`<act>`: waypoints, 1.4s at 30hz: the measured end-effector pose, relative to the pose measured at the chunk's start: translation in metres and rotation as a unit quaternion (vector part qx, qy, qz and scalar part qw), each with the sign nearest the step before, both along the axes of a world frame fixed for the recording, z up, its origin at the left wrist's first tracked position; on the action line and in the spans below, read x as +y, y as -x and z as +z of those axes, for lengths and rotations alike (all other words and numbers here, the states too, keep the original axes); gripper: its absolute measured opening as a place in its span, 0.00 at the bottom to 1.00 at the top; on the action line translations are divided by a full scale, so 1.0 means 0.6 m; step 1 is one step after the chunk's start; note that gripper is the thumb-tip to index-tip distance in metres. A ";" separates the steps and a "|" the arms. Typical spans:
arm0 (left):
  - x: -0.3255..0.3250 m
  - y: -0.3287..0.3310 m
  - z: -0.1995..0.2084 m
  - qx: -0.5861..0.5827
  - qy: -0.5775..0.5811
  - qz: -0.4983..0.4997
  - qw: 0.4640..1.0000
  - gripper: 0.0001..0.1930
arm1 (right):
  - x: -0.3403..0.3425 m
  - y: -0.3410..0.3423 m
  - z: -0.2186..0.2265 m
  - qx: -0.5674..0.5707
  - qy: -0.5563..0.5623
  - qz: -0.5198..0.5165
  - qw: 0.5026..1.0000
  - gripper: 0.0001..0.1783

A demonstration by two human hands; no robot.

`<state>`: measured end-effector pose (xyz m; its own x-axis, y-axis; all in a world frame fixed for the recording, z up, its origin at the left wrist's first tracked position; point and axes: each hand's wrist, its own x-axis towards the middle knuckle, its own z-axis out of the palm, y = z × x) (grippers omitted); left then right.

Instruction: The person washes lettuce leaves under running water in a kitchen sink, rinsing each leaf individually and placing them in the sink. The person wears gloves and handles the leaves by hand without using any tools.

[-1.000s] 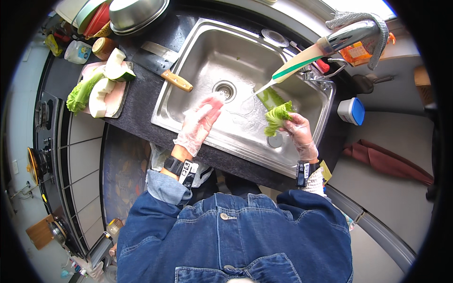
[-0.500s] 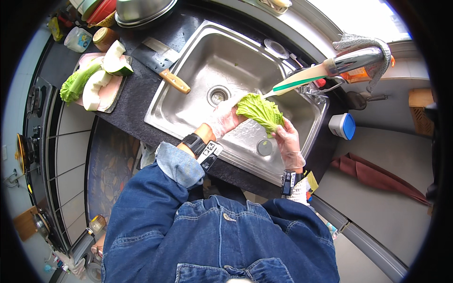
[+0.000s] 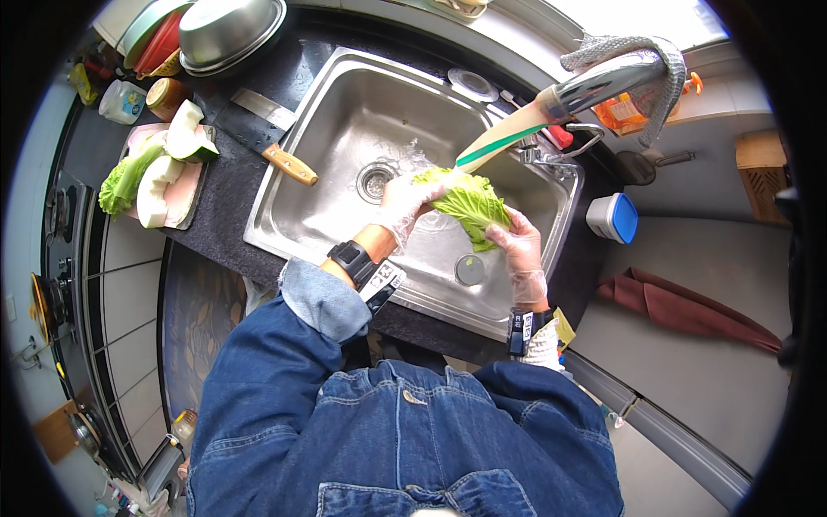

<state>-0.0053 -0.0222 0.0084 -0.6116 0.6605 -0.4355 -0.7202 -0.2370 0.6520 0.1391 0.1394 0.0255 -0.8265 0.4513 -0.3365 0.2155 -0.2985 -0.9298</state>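
Note:
A green lettuce leaf [image 3: 472, 208] is stretched between my two hands over the steel sink [image 3: 345, 112]. Both hands wear clear plastic gloves. My left hand [image 3: 408, 205] grips the leaf's upper left end, with some fingers hidden by it. At the leaf's lower right end, my right hand [image 3: 519, 243] pinches it between thumb and fingers. The faucet's pale hose with a green stripe [image 3: 501, 138] comes down to the leaf's top edge. Water splashes beside my left hand. A drain [image 3: 376, 182] lies left of that hand, and a round grey disc [image 3: 469, 270] sits below the leaf.
A cleaver [image 3: 269, 138] lies left of the sink, its wooden handle over the rim. Beyond it a cutting board [image 3: 183, 200] bears lettuce [image 3: 129, 183] and melon pieces [image 3: 158, 191]. Steel bowls [image 3: 226, 36] stand at the back left. A blue-lidded tub [image 3: 612, 217] sits on the right.
The view has shifted, so the sink and counter sit a little farther left. The leaf has moved under the hose end, and both hands keep hold of it. Splashing water now shows.

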 end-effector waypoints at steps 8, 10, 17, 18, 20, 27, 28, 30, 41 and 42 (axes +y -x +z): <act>-0.028 0.005 0.036 -0.129 -0.076 0.002 0.989 0.16 | 0.003 -0.017 0.020 -0.012 0.119 0.002 0.993 0.23; -0.042 0.002 0.048 -0.174 -0.112 -0.006 0.978 0.16 | 0.006 -0.024 0.027 0.004 0.137 0.009 0.990 0.24; -0.069 -0.027 0.077 0.033 -0.013 -0.114 0.993 0.21 | 0.010 -0.045 0.046 0.024 0.205 0.028 0.978 0.25; -0.069 -0.030 0.081 0.055 -0.003 -0.122 0.991 0.22 | 0.010 -0.048 0.048 0.024 0.216 0.030 0.976 0.25; -0.070 -0.035 0.091 0.003 0.000 -0.096 0.995 0.22 | 0.009 -0.052 0.050 0.024 0.225 0.041 0.973 0.25; -0.077 -0.045 0.127 -0.103 -0.020 -0.065 0.992 0.19 | 0.011 -0.065 0.043 0.048 0.254 0.059 0.964 0.26; -0.076 -0.047 0.130 -0.115 -0.033 -0.065 0.991 0.19 | 0.012 -0.066 0.043 0.041 0.251 0.056 0.966 0.26; -0.072 -0.052 0.134 -0.102 -0.026 -0.065 0.992 0.21 | 0.014 -0.068 0.044 0.042 0.246 0.053 0.967 0.26; -0.023 -0.053 0.113 0.013 0.083 -0.030 0.996 0.19 | 0.011 -0.037 0.025 -0.016 0.097 -0.026 0.995 0.23; -0.022 -0.048 0.110 -0.027 0.077 -0.026 0.996 0.18 | 0.011 -0.035 0.022 -0.005 0.099 -0.040 0.994 0.22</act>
